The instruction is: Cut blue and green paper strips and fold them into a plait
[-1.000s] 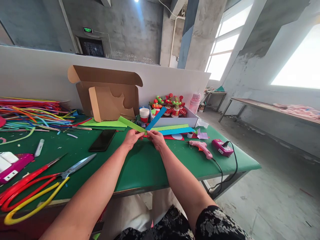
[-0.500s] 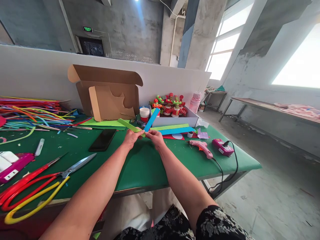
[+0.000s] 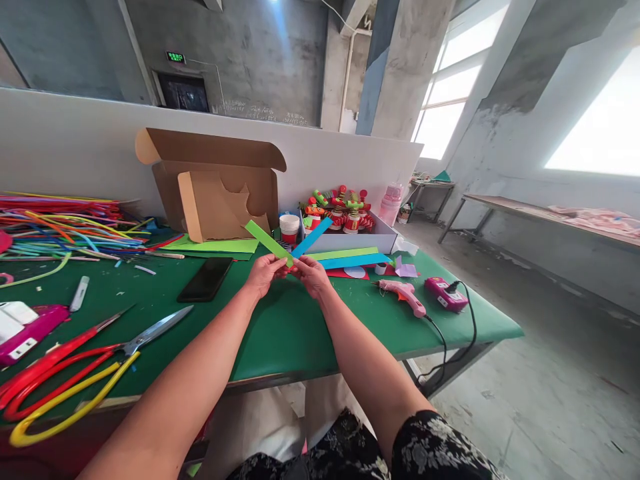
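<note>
My left hand (image 3: 265,273) and my right hand (image 3: 311,275) meet above the green table (image 3: 280,333), fingers pinched together. The left pinches the near end of a light green paper strip (image 3: 265,238) that slants up to the left. The right pinches a blue paper strip (image 3: 313,237) that slants up to the right. The two strips cross in a V where my fingertips touch.
Behind lie more green and blue strips (image 3: 350,257), a white box of toy figures (image 3: 345,223), a paper cup (image 3: 289,229) and an open cardboard box (image 3: 215,190). A black phone (image 3: 205,280), scissors (image 3: 100,353) and coloured sticks (image 3: 60,230) are on the left. The pink glue gun (image 3: 403,297) and its cord lie on the right.
The green strip has swung up to a steeper angle, and the blue strip has tilted back to the right. My hands stay in the same place.
</note>
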Available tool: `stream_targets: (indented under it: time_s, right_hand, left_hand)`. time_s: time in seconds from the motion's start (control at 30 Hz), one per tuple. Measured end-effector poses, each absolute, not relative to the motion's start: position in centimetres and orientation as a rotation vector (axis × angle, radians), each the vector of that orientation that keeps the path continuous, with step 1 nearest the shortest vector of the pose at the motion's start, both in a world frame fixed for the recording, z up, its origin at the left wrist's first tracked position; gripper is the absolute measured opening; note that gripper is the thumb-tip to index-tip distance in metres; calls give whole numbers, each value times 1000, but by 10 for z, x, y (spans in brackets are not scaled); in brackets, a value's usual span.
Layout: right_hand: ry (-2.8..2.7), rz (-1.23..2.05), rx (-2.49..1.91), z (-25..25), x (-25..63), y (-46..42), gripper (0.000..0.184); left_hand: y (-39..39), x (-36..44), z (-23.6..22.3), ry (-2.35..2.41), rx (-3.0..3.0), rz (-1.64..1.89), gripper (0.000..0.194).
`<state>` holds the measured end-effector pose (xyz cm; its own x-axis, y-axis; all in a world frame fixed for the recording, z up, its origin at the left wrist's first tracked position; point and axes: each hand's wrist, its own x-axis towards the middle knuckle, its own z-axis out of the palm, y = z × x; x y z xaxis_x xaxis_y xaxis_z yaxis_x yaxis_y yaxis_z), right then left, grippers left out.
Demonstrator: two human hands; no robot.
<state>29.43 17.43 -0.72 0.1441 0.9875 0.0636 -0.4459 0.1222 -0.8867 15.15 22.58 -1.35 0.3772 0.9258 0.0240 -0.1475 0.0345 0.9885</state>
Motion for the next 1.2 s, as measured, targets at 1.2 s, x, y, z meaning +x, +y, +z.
stream_targets:
  time_s: [1.2]
  right_hand:
    - [-960, 1296, -944, -7, 291, 171, 34]
  left_hand:
    - [213, 140, 23, 937, 1789, 1136, 33]
